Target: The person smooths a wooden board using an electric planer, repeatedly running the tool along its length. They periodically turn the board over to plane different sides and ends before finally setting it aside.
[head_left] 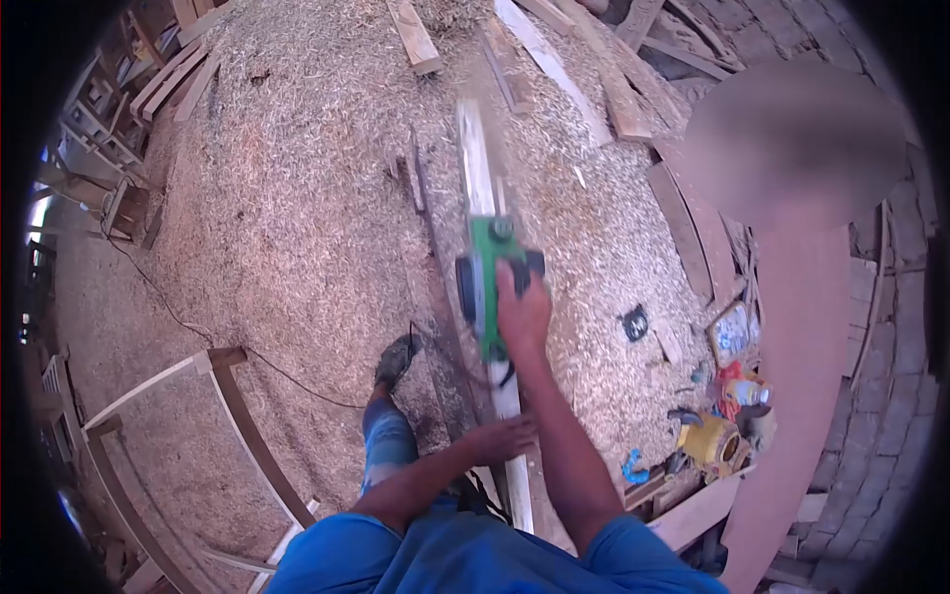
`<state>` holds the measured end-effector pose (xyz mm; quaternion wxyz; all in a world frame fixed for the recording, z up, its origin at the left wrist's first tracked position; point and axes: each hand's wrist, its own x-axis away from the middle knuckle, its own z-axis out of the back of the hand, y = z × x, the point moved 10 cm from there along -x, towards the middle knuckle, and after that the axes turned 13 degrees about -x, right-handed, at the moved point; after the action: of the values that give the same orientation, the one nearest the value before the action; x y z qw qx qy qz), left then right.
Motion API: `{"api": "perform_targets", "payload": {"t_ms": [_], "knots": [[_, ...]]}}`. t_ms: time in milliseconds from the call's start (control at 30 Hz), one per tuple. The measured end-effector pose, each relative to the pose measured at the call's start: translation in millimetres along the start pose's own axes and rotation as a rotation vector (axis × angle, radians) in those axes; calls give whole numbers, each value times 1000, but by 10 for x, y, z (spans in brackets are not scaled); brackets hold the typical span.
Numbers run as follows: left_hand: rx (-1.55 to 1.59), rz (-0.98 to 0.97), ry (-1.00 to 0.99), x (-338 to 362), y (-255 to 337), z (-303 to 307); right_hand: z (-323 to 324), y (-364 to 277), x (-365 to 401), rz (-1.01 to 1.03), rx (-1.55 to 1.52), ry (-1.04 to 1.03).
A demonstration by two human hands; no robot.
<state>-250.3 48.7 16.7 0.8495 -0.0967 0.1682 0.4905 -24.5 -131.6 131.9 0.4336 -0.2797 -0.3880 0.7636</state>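
A green electric planer (pixel 486 282) sits on top of a long, narrow wooden board (pixel 475 158) that runs away from my body. My right hand (pixel 524 312) is wrapped round the planer's handle. Nearer to me, my left hand (pixel 503 441) lies across the same board behind the planer, its fingers curled over the board's edge. A blurred spray of shavings hangs near the board's far end. The planer's underside is hidden against the wood.
Wood shavings (pixel 297 198) cover the ground. A wooden frame (pixel 262 436) stands at left, near a thin cable (pixel 178 317). At right lie a yellow power tool (pixel 708 441), a dark object (pixel 634 323) and a wide plank (pixel 807 376). Loose boards (pixel 414 40) lie ahead.
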Motion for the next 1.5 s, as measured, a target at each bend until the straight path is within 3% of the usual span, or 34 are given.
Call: {"api": "perform_targets", "payload": {"t_ms": [100, 233, 333, 433, 567, 900, 1233, 1333, 1433, 1500], "knots": [[-42, 106, 126, 139, 132, 44, 527, 232, 985, -52, 19, 23], [240, 69, 91, 209, 163, -67, 590, 340, 1118, -156, 23, 36], [308, 10, 27, 95, 114, -11, 362, 151, 687, -102, 71, 11], [113, -125, -66, -3, 32, 120, 65, -55, 55, -33, 14, 27], [76, -127, 72, 10, 76, 76, -372, -199, -759, -52, 44, 35], [131, -97, 74, -1, 73, 17, -1366, -639, -2522, -40, 55, -45], [86, -73, 140, 60, 30, -16, -1925, -939, -3691, 4, 65, -23], [171, -31, 123, 48, 161, -53, -2017, -1003, -3747, 149, 34, -6], [253, -17, 31, 29, 16, -88, -1778, -1065, -3334, 293, -23, 29], [292, 7, -88, -15, 60, -90, -1495, -884, -2805, 228, -21, 75]]}}
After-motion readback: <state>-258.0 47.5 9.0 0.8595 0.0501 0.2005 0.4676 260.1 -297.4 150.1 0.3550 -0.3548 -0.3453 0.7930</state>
